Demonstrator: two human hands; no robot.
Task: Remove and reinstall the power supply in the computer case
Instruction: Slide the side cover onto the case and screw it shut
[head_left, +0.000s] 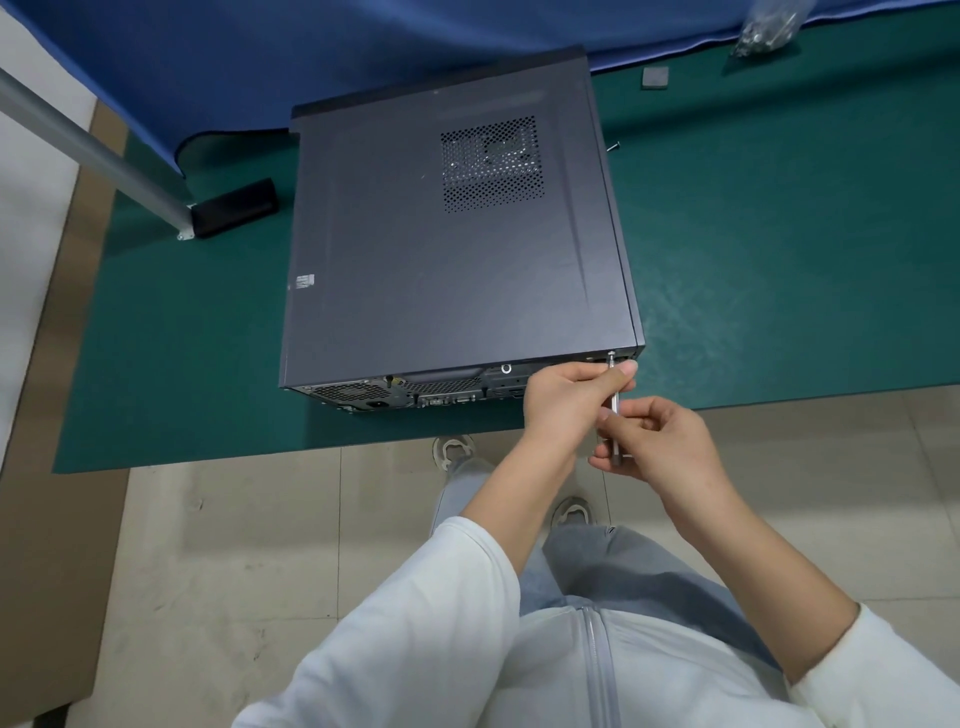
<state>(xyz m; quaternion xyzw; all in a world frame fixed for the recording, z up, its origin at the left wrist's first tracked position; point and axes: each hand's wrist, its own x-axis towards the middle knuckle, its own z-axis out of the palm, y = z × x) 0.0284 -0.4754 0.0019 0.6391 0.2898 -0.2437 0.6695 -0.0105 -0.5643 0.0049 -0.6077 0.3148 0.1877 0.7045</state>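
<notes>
A dark grey computer case (447, 249) lies on its side on the green mat (779, 260), side panel closed, its rear panel facing me at the table's front edge. The power supply's grille and socket (363, 397) show at the rear's left end. A slim silver screwdriver (614, 402) points at the rear panel's top right corner, its tip at a screw (611, 355). My left hand (566, 405) pinches the shaft near the tip. My right hand (660, 441) grips the handle end lower down.
A blue cloth (311, 57) covers the back of the table. A clear bag of screws (769, 26), a small grey pad (654, 78) and a loose screw (614, 147) lie at the right rear. A black block (234, 208) and a metal pole (88, 150) sit left.
</notes>
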